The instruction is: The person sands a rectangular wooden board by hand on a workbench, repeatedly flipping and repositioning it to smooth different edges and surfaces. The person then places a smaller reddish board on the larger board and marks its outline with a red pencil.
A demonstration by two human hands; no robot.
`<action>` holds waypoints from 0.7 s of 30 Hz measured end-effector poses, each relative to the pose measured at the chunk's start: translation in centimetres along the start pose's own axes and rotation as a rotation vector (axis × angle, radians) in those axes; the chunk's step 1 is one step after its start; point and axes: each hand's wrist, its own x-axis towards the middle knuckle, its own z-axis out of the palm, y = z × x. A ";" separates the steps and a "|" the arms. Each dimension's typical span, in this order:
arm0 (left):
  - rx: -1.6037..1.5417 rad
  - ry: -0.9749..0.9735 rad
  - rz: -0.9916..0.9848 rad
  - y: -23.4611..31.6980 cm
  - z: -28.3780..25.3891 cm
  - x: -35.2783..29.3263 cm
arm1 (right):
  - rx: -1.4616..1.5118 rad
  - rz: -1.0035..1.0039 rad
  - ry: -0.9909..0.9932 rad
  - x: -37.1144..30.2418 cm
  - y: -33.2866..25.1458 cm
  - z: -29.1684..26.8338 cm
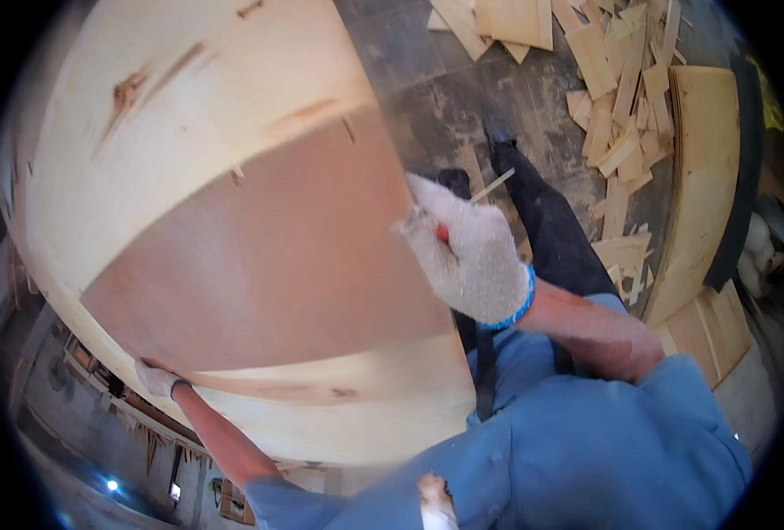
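A brown veneer sheet (268, 256) lies across large pale wood sheets (233, 79). My left hand (156, 380), in a light glove, is at the brown sheet's near-left edge; its fingers are too small and partly hidden to read. My right hand (471, 252) wears a white knit glove with a blue cuff. It is closed at the right edge of the sheets, around a small tool with a red part (442, 232); motion blur hides the tool's kind. A thin pale strip (493, 185) shows just beyond that hand, and I cannot tell whether it is held.
Scattered wood veneer scraps (617, 97) cover the floor at the far right. A stack of pale wood sheets (701, 177) stands at the right, with a dark strip (738, 177) along it. My dark-trousered leg (551, 212) is beside the work. More wood pieces (149, 433) are at the lower left.
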 end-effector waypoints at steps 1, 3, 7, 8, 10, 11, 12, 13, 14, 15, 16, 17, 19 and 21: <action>0.173 0.003 0.090 -0.7 -0.8 0.1 | -0.007 -0.006 -0.043 0.4 -0.3 -0.7; 0.532 -0.032 0.286 -2.1 -2.6 2.4 | 0.046 0.022 -0.043 -0.1 -0.2 -1.3; 0.796 -0.054 0.367 -3.3 -3.6 4.5 | 0.121 -0.065 0.145 0.8 1.4 -0.2; 0.699 -0.047 0.317 -2.2 -2.9 3.5 | 0.109 -0.125 0.196 1.1 1.4 0.2; 0.651 -0.048 0.292 -2.9 -2.7 3.9 | 0.001 -0.133 0.206 1.2 0.4 0.6; 0.701 -0.052 0.322 -2.9 -2.9 4.5 | -0.058 -0.141 0.215 1.3 0.0 0.9; 0.751 -0.055 0.352 -3.1 -3.2 4.8 | -0.117 -0.150 0.223 1.2 -0.2 1.2; 0.637 -0.029 0.238 -3.4 -3.6 5.0 | -0.149 -0.181 0.236 1.1 -0.1 1.3; 0.514 -0.022 0.132 -0.7 -1.2 1.4 | -0.194 -0.206 0.263 1.2 0.4 1.8; 0.398 0.006 0.019 0.9 -0.8 -1.2 | -0.204 -0.223 0.265 1.3 0.7 1.8; 0.399 0.025 0.040 0.9 -1.3 -1.7 | -0.212 -0.244 0.264 1.3 1.0 1.9; 0.398 0.038 0.064 0.9 -1.3 -2.0 | -0.203 -0.247 0.259 1.3 1.2 1.9; 0.397 0.061 0.114 1.1 -1.2 -2.3 | -0.195 -0.232 0.251 1.3 1.1 1.9; 0.381 0.075 0.138 1.2 -0.9 -2.6 | -0.200 -0.200 0.245 1.4 0.4 1.6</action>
